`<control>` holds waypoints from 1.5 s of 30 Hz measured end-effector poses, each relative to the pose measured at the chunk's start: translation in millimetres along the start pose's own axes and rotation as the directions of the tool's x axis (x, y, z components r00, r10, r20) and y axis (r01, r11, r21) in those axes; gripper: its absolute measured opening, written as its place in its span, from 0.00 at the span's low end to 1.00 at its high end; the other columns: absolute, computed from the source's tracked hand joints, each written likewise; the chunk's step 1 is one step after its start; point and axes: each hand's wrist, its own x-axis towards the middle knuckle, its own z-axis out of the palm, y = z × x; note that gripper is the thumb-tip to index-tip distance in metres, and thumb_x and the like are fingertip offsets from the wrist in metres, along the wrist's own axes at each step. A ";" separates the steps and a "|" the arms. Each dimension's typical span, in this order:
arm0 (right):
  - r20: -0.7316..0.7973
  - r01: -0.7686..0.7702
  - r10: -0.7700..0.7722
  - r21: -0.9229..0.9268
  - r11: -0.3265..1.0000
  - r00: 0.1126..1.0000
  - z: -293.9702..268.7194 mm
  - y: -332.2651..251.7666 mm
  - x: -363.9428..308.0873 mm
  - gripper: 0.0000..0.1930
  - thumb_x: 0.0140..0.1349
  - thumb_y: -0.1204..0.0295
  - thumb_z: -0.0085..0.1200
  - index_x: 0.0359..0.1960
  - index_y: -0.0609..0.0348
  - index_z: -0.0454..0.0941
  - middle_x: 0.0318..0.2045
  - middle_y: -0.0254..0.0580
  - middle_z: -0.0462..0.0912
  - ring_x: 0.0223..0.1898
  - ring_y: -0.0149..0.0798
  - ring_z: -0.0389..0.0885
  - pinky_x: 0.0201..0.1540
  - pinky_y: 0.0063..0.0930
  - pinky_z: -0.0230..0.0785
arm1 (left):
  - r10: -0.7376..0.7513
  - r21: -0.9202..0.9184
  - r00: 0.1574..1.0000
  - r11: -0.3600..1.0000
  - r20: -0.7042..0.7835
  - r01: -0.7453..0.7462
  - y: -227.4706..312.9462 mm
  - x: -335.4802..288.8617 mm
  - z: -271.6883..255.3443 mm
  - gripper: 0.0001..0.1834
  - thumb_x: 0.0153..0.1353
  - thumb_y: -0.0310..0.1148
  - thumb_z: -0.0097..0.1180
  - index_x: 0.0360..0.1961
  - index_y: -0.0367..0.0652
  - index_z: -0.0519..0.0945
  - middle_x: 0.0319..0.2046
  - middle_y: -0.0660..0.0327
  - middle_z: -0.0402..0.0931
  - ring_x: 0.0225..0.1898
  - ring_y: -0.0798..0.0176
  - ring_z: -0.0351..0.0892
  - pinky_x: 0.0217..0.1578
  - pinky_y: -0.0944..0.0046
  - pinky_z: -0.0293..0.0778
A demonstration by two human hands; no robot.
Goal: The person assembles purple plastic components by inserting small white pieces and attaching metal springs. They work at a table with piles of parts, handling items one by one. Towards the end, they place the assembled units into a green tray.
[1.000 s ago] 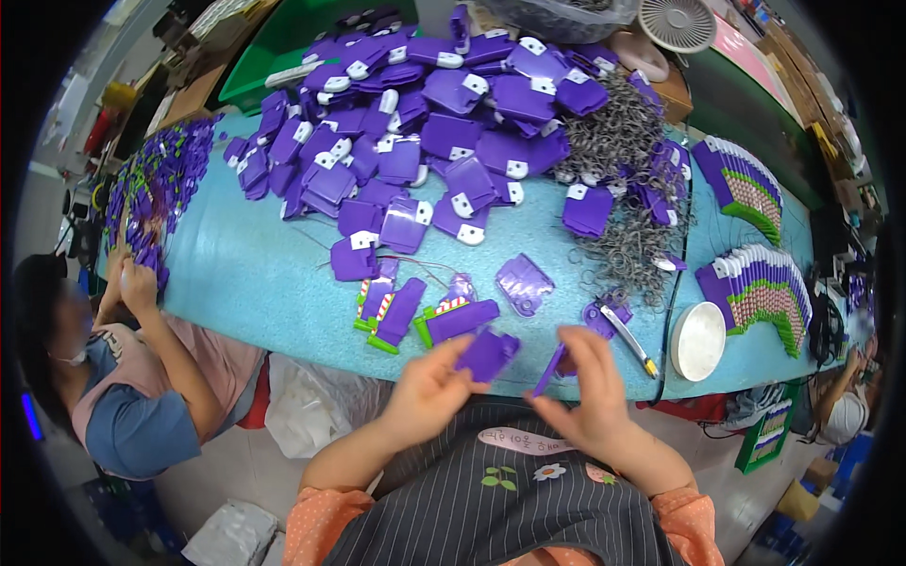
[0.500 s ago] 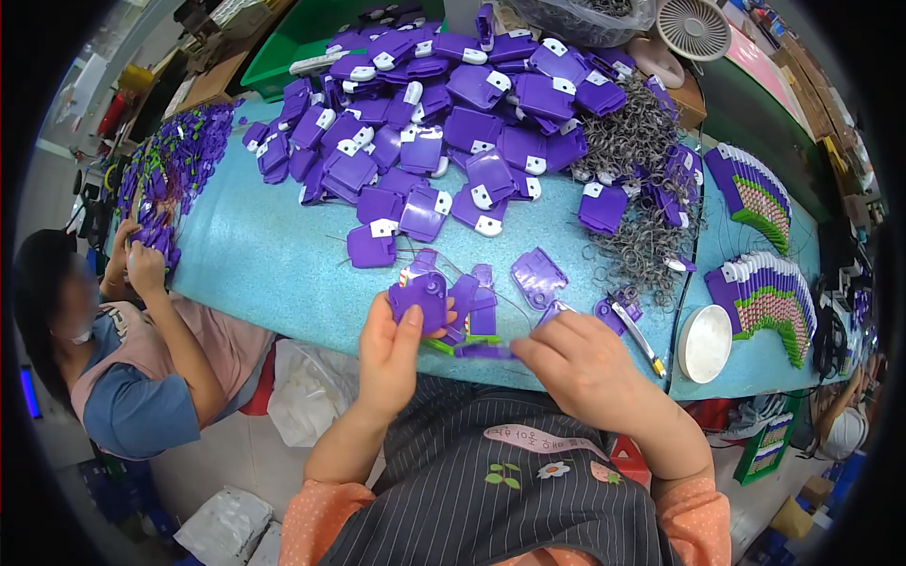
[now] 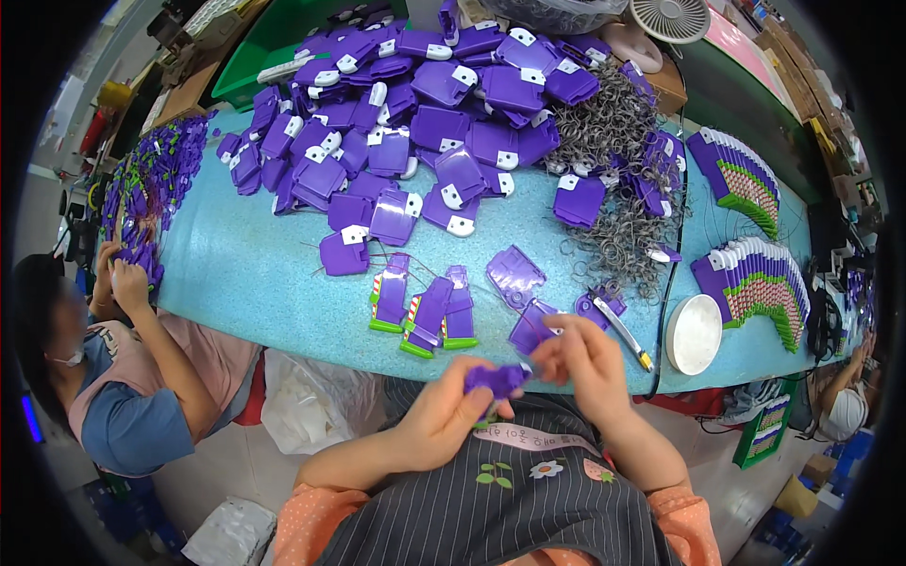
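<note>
My left hand (image 3: 444, 415) is closed around a small purple plastic part (image 3: 498, 379), just in front of my apron at the table's near edge. My right hand (image 3: 587, 370) hovers to the right of that part, apart from it, its fingers curled in; whatever sits in the fingertips is too small to make out. Beyond the hands lie several purple pieces with green ends (image 3: 429, 316). A purple plastic shell (image 3: 516, 275) and another purple piece (image 3: 533, 327) rest near the right fingers. A utility knife (image 3: 618, 325) lies across a purple part farther right.
A large heap of purple casings with white corners (image 3: 439, 132) covers the far table, beside tangled grey metal rings (image 3: 613, 141). At right stand a white bowl (image 3: 695, 334) and fanned rows of finished-looking pieces (image 3: 755, 283). A co-worker (image 3: 142, 377) sits at left.
My left hand has come right and toward my body with a purple part. My right hand has lifted off the table pieces, uncovering them. The whole view has shifted slightly.
</note>
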 end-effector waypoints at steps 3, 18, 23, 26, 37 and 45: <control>0.027 -0.147 0.146 0.286 0.947 0.989 6.2 -9.8 19.5 0.17 0.68 0.68 0.42 0.52 0.70 0.70 0.30 0.43 0.81 0.24 0.25 0.75 0.23 0.15 0.64 | -0.090 0.077 0.981 0.994 0.173 0.078 -5.2 0.3 5.5 0.15 0.69 0.33 0.37 0.52 0.35 0.59 0.42 0.52 0.76 0.41 0.64 0.78 0.44 0.64 0.71; 0.123 0.688 -0.843 -0.646 0.332 0.523 25.3 -18.1 -6.2 0.10 0.40 0.82 0.62 0.27 0.61 0.76 0.16 0.34 0.72 0.13 0.33 0.70 0.15 0.25 0.60 | 0.101 -0.423 0.976 0.889 -0.192 -0.175 -4.1 4.1 20.5 0.16 0.69 0.30 0.40 0.55 0.35 0.64 0.48 0.57 0.72 0.47 0.68 0.74 0.49 0.66 0.71; 0.143 0.665 -0.851 -0.694 0.277 0.505 24.2 -15.9 -9.6 0.10 0.39 0.82 0.61 0.26 0.61 0.76 0.15 0.36 0.71 0.13 0.34 0.69 0.15 0.26 0.60 | 0.096 -0.325 0.970 0.931 -0.223 -0.167 -8.6 -3.0 28.0 0.16 0.68 0.26 0.43 0.56 0.34 0.65 0.46 0.59 0.73 0.45 0.72 0.73 0.47 0.70 0.70; 0.145 0.653 -0.844 -0.704 0.279 0.516 24.2 -16.6 -11.4 0.10 0.39 0.82 0.60 0.27 0.62 0.76 0.15 0.36 0.70 0.13 0.35 0.69 0.15 0.27 0.60 | 0.113 -0.240 0.969 0.956 -0.219 -0.166 -11.6 -4.6 29.0 0.16 0.67 0.25 0.44 0.55 0.33 0.67 0.43 0.61 0.76 0.41 0.74 0.74 0.43 0.72 0.71; 0.060 0.573 -0.621 -0.462 0.677 0.782 22.4 -24.2 -13.8 0.06 0.52 0.79 0.58 0.31 0.64 0.74 0.21 0.40 0.72 0.18 0.32 0.70 0.20 0.23 0.61 | 0.378 0.459 0.916 0.844 -0.139 -0.278 -5.4 3.7 19.4 0.16 0.60 0.23 0.51 0.50 0.31 0.71 0.35 0.51 0.79 0.32 0.57 0.81 0.34 0.64 0.75; 0.164 0.184 -0.185 0.022 0.983 0.969 1.9 -40.6 28.0 0.06 0.61 0.75 0.53 0.37 0.60 0.71 0.25 0.27 0.70 0.27 0.21 0.68 0.28 0.14 0.59 | -0.014 0.207 0.983 0.978 0.182 -0.024 16.9 2.1 5.2 0.15 0.64 0.26 0.47 0.51 0.33 0.67 0.43 0.47 0.76 0.40 0.56 0.80 0.40 0.62 0.75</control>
